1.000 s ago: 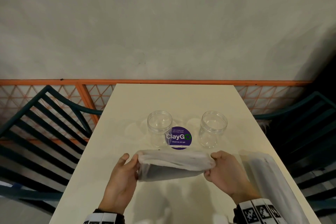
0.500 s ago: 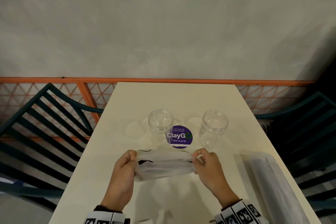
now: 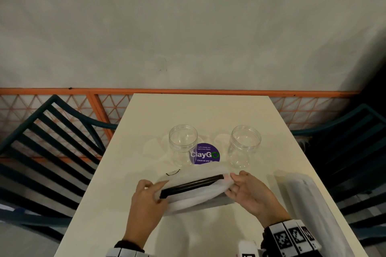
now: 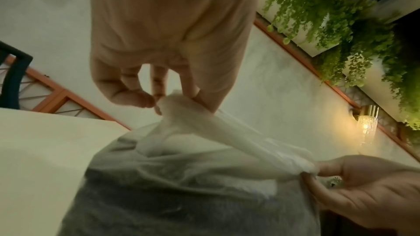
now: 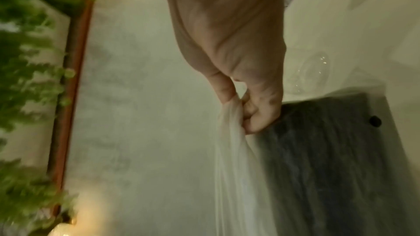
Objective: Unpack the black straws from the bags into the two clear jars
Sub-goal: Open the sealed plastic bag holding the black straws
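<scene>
Translucent plastic bag (image 3: 194, 196) is held between both hands just above the cream counter (image 3: 146, 123), mouth pulled open toward the camera. Black straws (image 3: 191, 185) show inside as one dark bundle lying across the bag, left end low, right end higher.

Left hand (image 3: 146, 198) grips the bag's 9 o'clock end; left wrist view shows thumb and fingertips (image 4: 193, 91) pinching a gathered edge of the film. Right hand (image 3: 248, 194) grips the 3 o'clock end; right wrist view shows its fingers (image 5: 229, 91) curled tight around bunched plastic, with the dark straws behind the film.

Two clear jars sit upright at 12 o'clock from the bag, near it but not touching: left jar (image 3: 183, 144) and right jar (image 3: 244, 145), well apart from each other, both lidless and with no straws in them. Round purple sticker (image 3: 205, 154) lies flat on the counter between them, reading "ClayGO".

Second bag (image 3: 313, 204) lies flat along the counter's right edge, at 3 o'clock from the right hand, untouched. Contents can't be made out.

Dark green slatted chairs (image 3: 52, 142) flank the counter on both sides; orange railing (image 3: 188, 91) runs behind it against a grey wall.
</scene>
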`<control>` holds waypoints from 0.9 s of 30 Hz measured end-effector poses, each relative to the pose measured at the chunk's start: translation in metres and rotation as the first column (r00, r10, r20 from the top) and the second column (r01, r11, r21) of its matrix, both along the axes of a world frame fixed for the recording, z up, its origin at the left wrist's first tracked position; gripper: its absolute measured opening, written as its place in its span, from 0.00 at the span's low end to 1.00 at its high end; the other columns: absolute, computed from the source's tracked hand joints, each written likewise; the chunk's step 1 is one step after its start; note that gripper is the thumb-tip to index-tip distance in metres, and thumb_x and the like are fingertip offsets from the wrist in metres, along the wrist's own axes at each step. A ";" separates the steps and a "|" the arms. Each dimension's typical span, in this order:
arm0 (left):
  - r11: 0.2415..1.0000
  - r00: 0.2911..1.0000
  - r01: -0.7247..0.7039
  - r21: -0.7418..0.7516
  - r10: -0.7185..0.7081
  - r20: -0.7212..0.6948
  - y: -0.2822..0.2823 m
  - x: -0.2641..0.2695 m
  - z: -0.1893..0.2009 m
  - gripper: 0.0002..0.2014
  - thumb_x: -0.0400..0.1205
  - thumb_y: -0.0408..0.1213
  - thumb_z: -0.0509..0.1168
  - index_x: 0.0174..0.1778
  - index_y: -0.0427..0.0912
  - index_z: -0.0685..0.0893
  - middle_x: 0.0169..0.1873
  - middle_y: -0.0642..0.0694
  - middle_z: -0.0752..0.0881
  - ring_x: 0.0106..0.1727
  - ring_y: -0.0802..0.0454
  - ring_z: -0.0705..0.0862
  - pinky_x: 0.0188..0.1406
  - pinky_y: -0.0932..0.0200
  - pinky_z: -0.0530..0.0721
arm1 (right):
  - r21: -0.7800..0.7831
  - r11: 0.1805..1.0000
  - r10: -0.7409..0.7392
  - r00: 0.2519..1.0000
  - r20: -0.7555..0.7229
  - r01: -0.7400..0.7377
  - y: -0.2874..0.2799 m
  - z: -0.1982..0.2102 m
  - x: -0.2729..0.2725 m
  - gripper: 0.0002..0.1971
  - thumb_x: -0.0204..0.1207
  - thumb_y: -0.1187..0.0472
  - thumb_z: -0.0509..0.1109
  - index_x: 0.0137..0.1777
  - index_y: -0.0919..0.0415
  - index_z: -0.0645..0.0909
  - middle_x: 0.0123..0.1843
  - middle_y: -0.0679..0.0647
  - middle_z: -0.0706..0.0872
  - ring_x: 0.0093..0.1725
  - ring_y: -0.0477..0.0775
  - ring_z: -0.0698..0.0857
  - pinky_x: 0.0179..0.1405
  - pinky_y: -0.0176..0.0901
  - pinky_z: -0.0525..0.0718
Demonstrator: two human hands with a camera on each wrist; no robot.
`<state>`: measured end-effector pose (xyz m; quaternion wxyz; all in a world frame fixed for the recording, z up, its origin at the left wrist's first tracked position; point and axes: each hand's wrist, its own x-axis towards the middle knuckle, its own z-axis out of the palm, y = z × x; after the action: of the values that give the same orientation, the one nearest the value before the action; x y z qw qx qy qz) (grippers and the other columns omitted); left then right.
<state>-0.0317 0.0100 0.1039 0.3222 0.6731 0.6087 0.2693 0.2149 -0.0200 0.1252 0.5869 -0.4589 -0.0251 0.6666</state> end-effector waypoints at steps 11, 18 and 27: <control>0.877 0.703 0.107 -0.468 0.267 0.660 0.001 -0.010 0.012 0.13 0.77 0.19 0.60 0.31 0.35 0.86 0.36 0.36 0.86 0.38 0.42 0.82 0.39 0.51 0.83 | -0.227 0.963 0.263 0.697 0.667 -0.145 -0.002 -0.013 -0.013 0.15 0.70 0.77 0.53 0.33 0.62 0.77 0.41 0.63 0.81 0.40 0.59 0.78 0.38 0.45 0.77; 0.894 0.543 0.122 -0.431 0.303 0.783 0.000 -0.006 0.019 0.15 0.75 0.21 0.48 0.27 0.42 0.69 0.27 0.48 0.78 0.32 0.50 0.74 0.34 0.54 0.66 | -0.460 0.852 0.465 -0.045 0.884 -0.251 0.003 -0.023 -0.017 0.09 0.78 0.66 0.62 0.52 0.65 0.82 0.35 0.53 0.78 0.39 0.51 0.72 0.32 0.35 0.72; 0.965 0.712 0.087 -0.248 0.114 0.692 -0.001 -0.011 0.019 0.14 0.54 0.40 0.65 0.31 0.44 0.71 0.29 0.52 0.74 0.32 0.57 0.69 0.31 0.60 0.62 | -0.252 0.918 0.397 0.689 0.606 -0.307 -0.005 0.009 -0.004 0.12 0.77 0.54 0.57 0.38 0.60 0.75 0.36 0.54 0.78 0.40 0.53 0.75 0.41 0.45 0.68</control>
<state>-0.0424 0.0090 0.1230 0.6131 0.4671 0.4760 0.4235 0.2111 -0.0250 0.1342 0.3714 -0.6838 -0.2694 0.5674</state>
